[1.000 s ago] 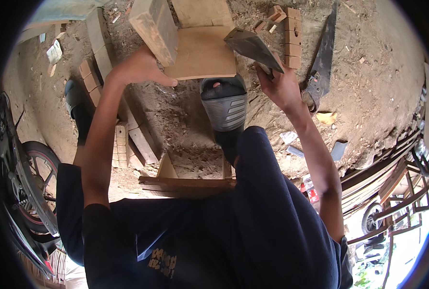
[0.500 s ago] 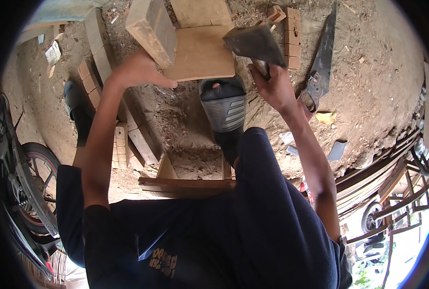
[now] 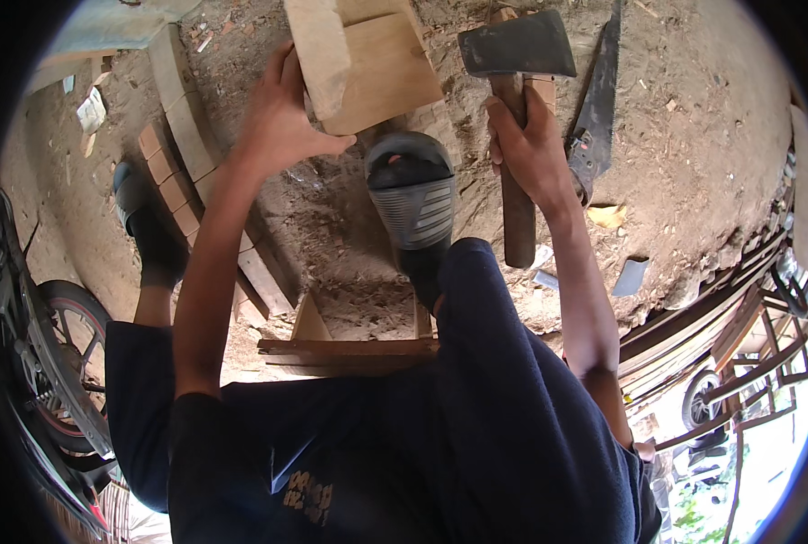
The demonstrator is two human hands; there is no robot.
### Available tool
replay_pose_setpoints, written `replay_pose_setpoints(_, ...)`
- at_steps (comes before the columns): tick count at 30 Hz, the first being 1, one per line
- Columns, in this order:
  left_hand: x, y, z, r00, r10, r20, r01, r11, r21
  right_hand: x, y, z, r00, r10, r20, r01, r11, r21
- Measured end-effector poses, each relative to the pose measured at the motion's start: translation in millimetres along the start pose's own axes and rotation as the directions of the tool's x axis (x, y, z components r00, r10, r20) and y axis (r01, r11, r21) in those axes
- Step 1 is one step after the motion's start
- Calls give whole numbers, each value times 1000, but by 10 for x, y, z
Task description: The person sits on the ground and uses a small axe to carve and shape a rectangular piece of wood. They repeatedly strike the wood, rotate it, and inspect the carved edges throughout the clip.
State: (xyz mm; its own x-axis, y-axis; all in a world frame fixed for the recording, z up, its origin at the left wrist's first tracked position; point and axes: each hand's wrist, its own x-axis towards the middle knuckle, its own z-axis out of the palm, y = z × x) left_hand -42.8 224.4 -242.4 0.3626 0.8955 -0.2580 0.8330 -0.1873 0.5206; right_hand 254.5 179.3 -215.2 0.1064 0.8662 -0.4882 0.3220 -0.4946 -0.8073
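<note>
At the top centre a thick pale wooden block (image 3: 321,59) stands against a flat wooden board (image 3: 390,72). My left hand (image 3: 272,122) grips the block's left side, its fingertips curled at the edge and its thumb stretched out below the lower end. The far ends of block and board are cut off by the picture's top. My right hand (image 3: 533,150) is closed around the wooden handle of a hatchet (image 3: 517,50). Its dark, broad head points away from me, and the handle's end hangs down below my fist.
A handsaw (image 3: 596,118) lies on the dirt floor at the right. My sandalled foot (image 3: 410,195) is just below the board. Long timbers and a row of small blocks (image 3: 162,163) lie at the left, near a motorbike wheel (image 3: 68,363). Planks (image 3: 685,335) are stacked at the lower right.
My left hand and the block have shifted right and away, and the block and board have turned. The hatchet has swung from a sideways tilt to upright, its handle now showing in full length.
</note>
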Motion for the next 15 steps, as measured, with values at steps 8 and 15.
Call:
replay_pose_setpoints(8, -27, 78, 57, 990, 97, -103, -95, 995, 22, 98, 145, 329, 996, -86, -20, 80, 972, -221)
replay_pose_setpoints(15, -65, 174, 123, 988, 78, -135, -76, 997, 23, 9, 12, 316, 995, -73, -71, 60, 984, -169)
